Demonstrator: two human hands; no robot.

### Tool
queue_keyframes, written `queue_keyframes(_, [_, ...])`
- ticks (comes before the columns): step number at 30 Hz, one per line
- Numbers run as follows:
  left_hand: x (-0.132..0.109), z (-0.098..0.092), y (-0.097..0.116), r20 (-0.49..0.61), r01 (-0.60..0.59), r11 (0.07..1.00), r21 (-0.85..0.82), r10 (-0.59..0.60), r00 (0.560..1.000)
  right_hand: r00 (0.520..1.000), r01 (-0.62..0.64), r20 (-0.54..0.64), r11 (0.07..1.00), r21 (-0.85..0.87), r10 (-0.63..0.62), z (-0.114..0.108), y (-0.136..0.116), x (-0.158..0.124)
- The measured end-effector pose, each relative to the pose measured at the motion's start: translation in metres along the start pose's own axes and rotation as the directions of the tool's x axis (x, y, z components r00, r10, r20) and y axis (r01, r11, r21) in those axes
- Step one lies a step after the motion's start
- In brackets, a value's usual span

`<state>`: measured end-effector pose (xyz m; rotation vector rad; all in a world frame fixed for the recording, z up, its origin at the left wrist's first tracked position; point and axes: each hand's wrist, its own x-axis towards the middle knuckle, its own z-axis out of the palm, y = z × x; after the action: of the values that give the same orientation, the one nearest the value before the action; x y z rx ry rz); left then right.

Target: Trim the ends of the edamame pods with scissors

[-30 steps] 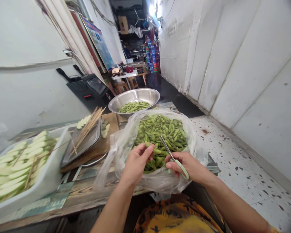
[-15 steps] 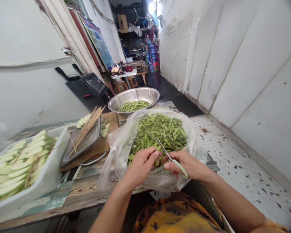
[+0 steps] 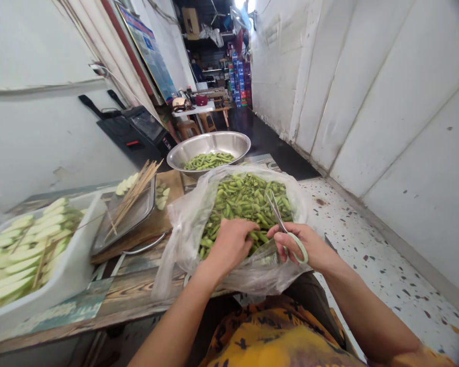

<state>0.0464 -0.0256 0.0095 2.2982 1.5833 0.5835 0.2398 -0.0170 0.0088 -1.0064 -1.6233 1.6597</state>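
A clear plastic bag (image 3: 187, 209) full of green edamame pods (image 3: 237, 196) lies spread wide in front of me. My left hand (image 3: 235, 239) is over the near part of the pods, its fingers curved down and apart; the fingertips are partly hidden. To its right, my right hand (image 3: 296, 242) grips a pair of scissors (image 3: 277, 211) by the pale green handles. The blades point up and away over the pods, their tips slightly apart. Beyond the bag, a steel basin (image 3: 235, 145) contains more pods.
At left stands a white tub (image 3: 87, 244) of skewered pale green slices. Beside it, a metal tray (image 3: 147, 204) with bamboo skewers (image 3: 132, 199) rests on a wooden board (image 3: 176, 188). A white wall (image 3: 390, 102) runs along the right.
My right hand has moved right and up with the scissors, away from my left hand. The left hand has shifted slightly left and its fingers have spread. The view has tilted slightly.
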Motion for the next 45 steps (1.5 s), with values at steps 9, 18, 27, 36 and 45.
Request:
queue_keyframes(9, [0.017,0.0,0.006,-0.017,-0.022,0.995,0.098,0.023,1.0,0.999,-0.021,-0.025,1.0,-0.02,0.02,-0.001,0.006,-0.003])
queue_keyframes(18, [0.009,-0.011,-0.009,-0.01,0.227,0.748,-0.623,-0.297,0.955,0.996,-0.023,0.075,0.968,-0.248,0.043,0.007,0.008,0.001])
queue_keyframes(27, [0.005,-0.008,-0.003,-0.237,0.255,0.84,-0.478,-0.403,0.884,0.999,0.017,0.048,0.904,-0.427,0.004,0.013,0.006,0.004])
queue_keyframes(36, [0.001,-0.011,0.003,-0.171,0.295,0.825,-0.482,-0.419,0.891,0.999,0.023,0.04,0.914,-0.405,-0.008,0.015,0.006,0.005])
queue_keyframes(45, [0.003,-0.015,0.0,-0.048,0.301,0.749,-0.59,-0.404,0.913,0.988,0.105,-0.03,0.809,-0.579,-0.15,0.019,0.01,0.007])
